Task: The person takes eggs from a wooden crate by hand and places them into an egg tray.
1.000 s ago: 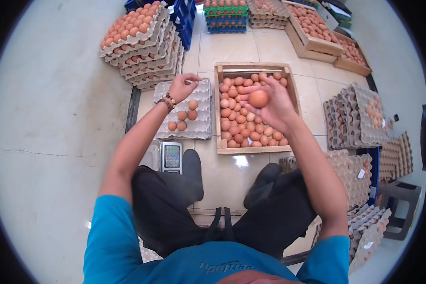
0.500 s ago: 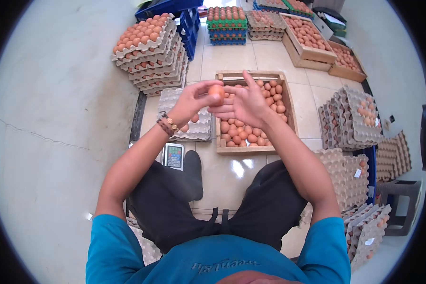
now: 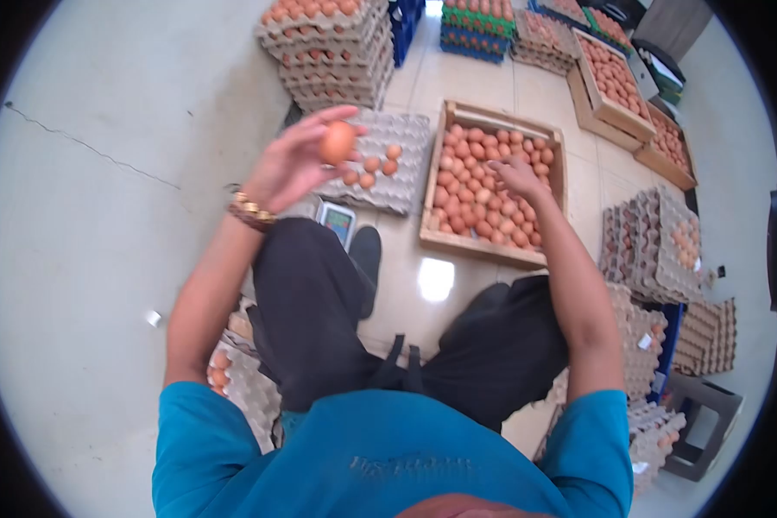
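A brown egg (image 3: 337,142) is held up in the fingers of my left hand (image 3: 289,164), which has a bracelet at its wrist. Below and to the right of that hand lies a grey egg tray (image 3: 408,129) with several brown eggs in its cups. My right hand (image 3: 520,178) reaches over the wooden crate (image 3: 483,250), its fingers stretched toward the heap of brown eggs (image 3: 470,194) inside. Whether the fingertips touch an egg I cannot make out.
A small scale (image 3: 337,223) with a display sits by my foot. Tall stacks of filled egg trays (image 3: 332,65) stand behind the left tray, and more stacked trays (image 3: 656,242) on the right. Other wooden crates of eggs (image 3: 613,78) are at the back right. A grey stool (image 3: 699,423) stands lower right.
My hands have parted. The left has moved leftward with the egg, and the right has moved away from it to over the crate's eggs. The view has shifted.
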Demonstrator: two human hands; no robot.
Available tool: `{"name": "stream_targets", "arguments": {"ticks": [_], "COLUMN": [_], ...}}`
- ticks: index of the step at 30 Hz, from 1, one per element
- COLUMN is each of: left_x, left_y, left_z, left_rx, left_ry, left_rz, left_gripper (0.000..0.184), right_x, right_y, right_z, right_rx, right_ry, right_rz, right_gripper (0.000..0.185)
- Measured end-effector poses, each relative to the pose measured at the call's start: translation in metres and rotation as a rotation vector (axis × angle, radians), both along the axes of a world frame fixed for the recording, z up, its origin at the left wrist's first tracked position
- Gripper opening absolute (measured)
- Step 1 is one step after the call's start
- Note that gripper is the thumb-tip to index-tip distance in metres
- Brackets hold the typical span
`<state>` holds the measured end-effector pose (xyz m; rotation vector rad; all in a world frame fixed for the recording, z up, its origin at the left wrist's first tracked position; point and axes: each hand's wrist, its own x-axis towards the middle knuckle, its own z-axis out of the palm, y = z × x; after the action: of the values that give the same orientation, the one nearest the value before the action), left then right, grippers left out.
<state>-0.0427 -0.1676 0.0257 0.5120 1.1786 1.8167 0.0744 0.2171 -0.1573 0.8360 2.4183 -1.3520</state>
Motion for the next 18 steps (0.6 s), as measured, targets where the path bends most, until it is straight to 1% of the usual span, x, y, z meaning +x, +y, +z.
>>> {"name": "stream_targets", "arguments": {"ticks": [1, 3, 5, 8, 10, 11, 12, 15, 16, 17, 18], "left_x": [0.001, -0.003, -0.005, 0.005, 0.032, 0.046, 0.061, 0.107, 0.123, 0.139, 0.157], "left_y": [-0.014, -0.049, -0.088, -0.164, -0.2, -0.218, -0.236, -0.298, -0.312, -0.323, -0.335], "left_z": [-0.002, -0.012, -0.018, -0.03, -0.025, -0.026, -0.027, -0.033, -0.038, -0.047, -0.054], "left_rx": [-0.005, -0.006, -0.03, -0.163, -0.318, -0.387, -0.46, -0.639, -0.699, -0.701, -0.709], "left_ry": [-0.049, -0.124, -0.144, -0.073, -0.028, -0.004, 0.02, 0.067, 0.073, 0.051, 0.035], "left_rz": [0.038, 0.129, 0.251, 0.423, 0.598, 0.671, 0.742, 0.896, 0.943, 0.998, 1.071], "left_gripper": [0.053, 0.051, 0.048, 0.048, 0.049, 0.049, 0.049, 0.048, 0.048, 0.047, 0.046], "right_x": [0.0, -0.001, 0.001, -0.001, 0.006, 0.004, 0.0, -0.003, -0.006, -0.013, -0.019], "right_y": [0.004, 0.009, -0.012, -0.029, -0.045, -0.05, -0.056, -0.064, -0.068, -0.063, -0.062], "right_z": [-0.015, -0.066, -0.095, -0.149, -0.18, -0.19, -0.172, -0.179, -0.184, -0.185, -0.173], "right_rx": [0.093, 0.296, 0.235, 0.262, 0.268, 0.273, 0.313, 0.527, 0.563, 0.443, 0.328], "right_ry": [-0.032, -0.196, -0.329, -0.203, -0.136, -0.095, -0.169, -0.125, -0.062, -0.174, -0.29], "right_rz": [0.097, 0.268, 0.146, 0.119, 0.117, 0.116, 0.163, 0.283, 0.277, 0.314, 0.348], "right_gripper": [0.048, 0.042, 0.032, 0.051, 0.065, 0.073, 0.087, 0.086, 0.084, 0.076, 0.068]}}
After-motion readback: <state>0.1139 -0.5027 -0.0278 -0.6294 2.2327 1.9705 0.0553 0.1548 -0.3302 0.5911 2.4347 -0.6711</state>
